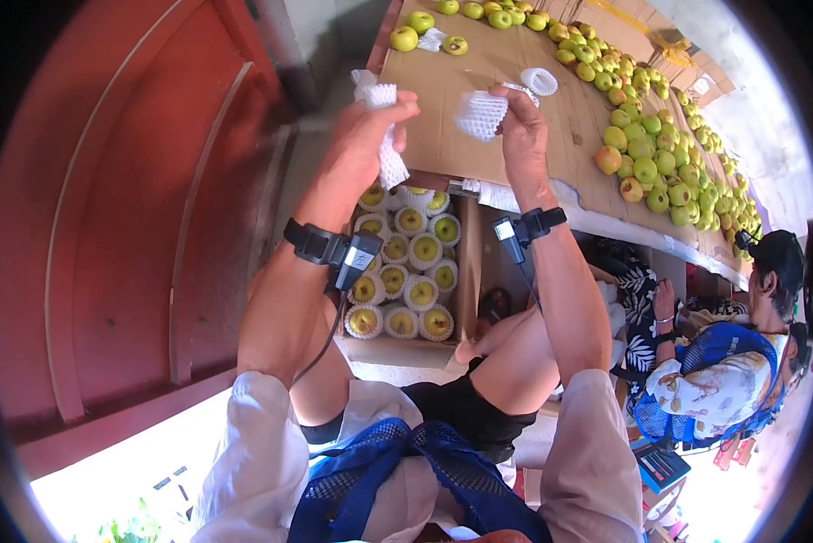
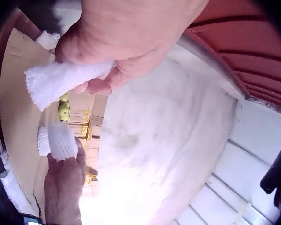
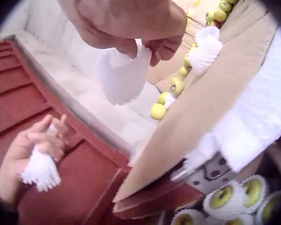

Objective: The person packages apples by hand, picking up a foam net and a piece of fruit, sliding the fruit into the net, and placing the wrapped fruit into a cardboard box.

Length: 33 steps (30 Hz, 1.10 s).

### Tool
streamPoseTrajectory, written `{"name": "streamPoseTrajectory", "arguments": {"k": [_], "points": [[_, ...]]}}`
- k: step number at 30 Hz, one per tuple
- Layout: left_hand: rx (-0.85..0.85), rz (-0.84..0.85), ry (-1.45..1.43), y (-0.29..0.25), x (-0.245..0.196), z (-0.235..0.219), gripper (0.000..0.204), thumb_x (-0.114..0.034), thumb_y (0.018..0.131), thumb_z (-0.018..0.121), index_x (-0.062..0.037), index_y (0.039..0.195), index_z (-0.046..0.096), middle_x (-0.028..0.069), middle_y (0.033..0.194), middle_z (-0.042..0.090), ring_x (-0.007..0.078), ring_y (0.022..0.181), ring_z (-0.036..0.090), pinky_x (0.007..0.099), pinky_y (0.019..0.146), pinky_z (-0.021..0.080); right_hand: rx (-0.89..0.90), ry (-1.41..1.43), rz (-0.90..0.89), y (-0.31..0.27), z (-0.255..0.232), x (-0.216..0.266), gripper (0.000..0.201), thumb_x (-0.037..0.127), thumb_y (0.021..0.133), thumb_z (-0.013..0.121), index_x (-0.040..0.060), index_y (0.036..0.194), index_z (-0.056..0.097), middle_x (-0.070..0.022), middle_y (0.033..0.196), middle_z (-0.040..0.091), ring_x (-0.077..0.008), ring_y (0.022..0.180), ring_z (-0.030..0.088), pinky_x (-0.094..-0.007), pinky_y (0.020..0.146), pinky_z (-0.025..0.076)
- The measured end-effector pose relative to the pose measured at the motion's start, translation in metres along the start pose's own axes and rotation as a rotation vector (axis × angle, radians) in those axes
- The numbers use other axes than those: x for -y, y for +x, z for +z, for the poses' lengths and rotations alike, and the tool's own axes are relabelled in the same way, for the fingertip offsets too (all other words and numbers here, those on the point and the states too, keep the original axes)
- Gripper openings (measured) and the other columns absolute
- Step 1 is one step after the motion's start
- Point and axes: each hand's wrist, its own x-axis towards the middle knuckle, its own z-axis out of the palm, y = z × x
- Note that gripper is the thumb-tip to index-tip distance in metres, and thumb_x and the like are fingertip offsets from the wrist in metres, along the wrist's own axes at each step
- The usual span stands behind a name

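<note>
In the head view, left hand (image 1: 363, 136) at upper centre, fingers curled round a long white foam net (image 1: 392, 165), its lower end hanging below the palm. To its right, right hand (image 1: 522, 136), thumb and fingers pinching the edge of a short foam net (image 1: 481, 116), slightly blurred. Both nets well apart from each other, near the front edge of a cardboard-covered table (image 1: 488, 63) across the top of the frame. Just beyond the right hand, spare foam netting (image 1: 539, 81) lying on the cardboard.

In the left wrist view, long net gripped at upper left; in the right wrist view, short net hanging from the pinch at upper centre, cup-shaped, with a frilled lower edge.

Along the upper right of the head view, a large heap of yellow-green apples (image 1: 664, 158), some blushed red; a few more at the upper edge, left of centre. Below the hands, at centre, a cardboard box (image 1: 469, 271) filled with wrapped apples (image 1: 424, 246), each in a white net collar. At left, a big red panel (image 1: 126, 208). At lower right, another person (image 1: 723, 380) in a cap and blue vest.
</note>
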Motion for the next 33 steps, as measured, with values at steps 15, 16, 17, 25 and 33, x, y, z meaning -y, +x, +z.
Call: {"name": "streamPoseTrajectory", "arguments": {"k": [15,16,17,25,33], "points": [[0.008,0.030,0.224,-0.011,0.003,0.021,0.029,-0.022,0.091,0.073,0.0009,0.108,0.068,0.0032,0.092,0.066,0.0083,0.061,0.049,0.0235,0.053,0.039,0.071,0.131,-0.030,-0.020,0.035,0.036,0.032,-0.011,0.092,0.043,0.0003,0.109,0.068,-0.0057,0.109,0.069,-0.0151,0.104,0.064,-0.0288,0.095,0.050],[0.015,0.031,0.224,-0.011,0.002,0.022,0.028,-0.023,0.091,0.073,0.0003,0.106,0.068,0.0026,0.090,0.066,0.0081,0.061,0.049,0.0234,0.053,0.039,0.086,0.108,-0.043,-0.020,0.036,0.034,0.031,-0.011,0.093,0.043,0.0004,0.109,0.068,-0.0056,0.110,0.069,-0.0151,0.105,0.064,-0.0288,0.096,0.049],[0.030,0.035,0.187,-0.011,0.002,0.022,0.028,-0.024,0.091,0.073,-0.0001,0.105,0.068,0.0023,0.090,0.065,0.0080,0.061,0.049,0.0235,0.053,0.039,0.101,0.085,-0.057,-0.020,0.036,0.033,0.031,-0.011,0.093,0.043,0.0004,0.109,0.068,-0.0055,0.110,0.069,-0.0151,0.105,0.063,-0.0288,0.097,0.049],[0.090,-0.067,-0.041,-0.004,0.005,0.013,0.027,-0.025,0.091,0.074,-0.0024,0.104,0.066,0.0008,0.087,0.063,0.0080,0.059,0.047,0.0239,0.052,0.038,0.214,0.064,-0.063,-0.027,0.044,0.046,0.032,-0.014,0.093,0.044,0.0003,0.108,0.068,-0.0054,0.112,0.068,-0.0151,0.109,0.062,-0.0291,0.099,0.047],[-0.117,0.114,0.162,-0.006,0.007,0.016,0.018,-0.018,0.092,0.071,-0.0034,0.102,0.069,-0.0005,0.085,0.065,0.0071,0.059,0.048,0.0236,0.050,0.037,-0.089,-0.632,-0.342,-0.040,0.054,0.059,0.021,-0.003,0.087,0.060,0.0016,0.106,0.066,-0.0136,0.100,0.061,-0.0257,0.088,0.063,-0.0355,0.078,0.051]]}}
